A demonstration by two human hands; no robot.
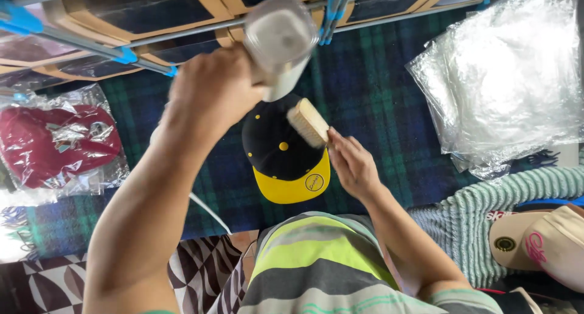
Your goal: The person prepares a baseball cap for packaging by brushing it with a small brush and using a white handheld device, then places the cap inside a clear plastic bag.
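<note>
Grip first: right hand (pixel 353 165) closed around small pale wooden brush (pixel 308 122), bristles on black cap with yellow brim (pixel 283 153) lying on dark green plaid cloth (pixel 377 95). Left hand (pixel 213 92) clamps blurred white handheld appliance (pixel 280 40) above the crown. Best done with short strokes, appliance clear of fabric.

The steamer (pixel 281 43) was blurred, its handle hidden by the left hand (pixel 210 92). The cap (pixel 283 153) crown was partly covered by the brush (pixel 308 122). The beige cap (pixel 547 244) was cut off by the right edge.
</note>
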